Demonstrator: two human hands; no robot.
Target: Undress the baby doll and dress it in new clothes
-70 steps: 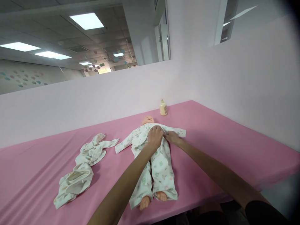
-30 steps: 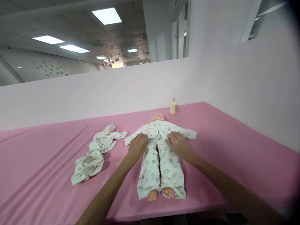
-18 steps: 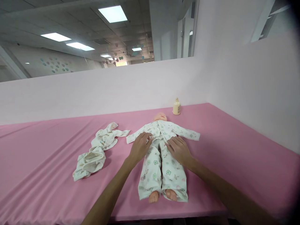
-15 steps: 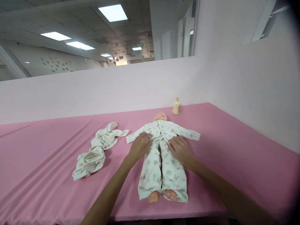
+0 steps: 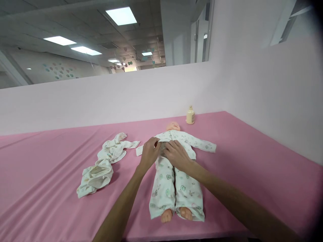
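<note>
A baby doll point(image 5: 173, 126) lies on its back, head away from me and bare feet toward me. It wears a white printed top point(image 5: 202, 144) and matching trousers point(image 5: 165, 188). At its waist my left hand point(image 5: 150, 153) pinches the lifted hem of the top between thumb and fingers. Close beside it, my right hand point(image 5: 176, 154) lies over the belly with curled fingers tucked at the raised hem. Its fingertips are partly hidden, so what they grip is unclear.
A crumpled white baby outfit point(image 5: 103, 164) lies to the left on the pink sheet point(image 5: 50, 168). A cream pump bottle point(image 5: 190, 115) stands beyond the doll's head, near the white wall point(image 5: 113, 97). Another wall point(image 5: 272, 101) borders the right side.
My right hand has moved left from the doll's right-side waist to the middle, beside my left hand. The left has risen slightly, and the top's hem is now lifted.
</note>
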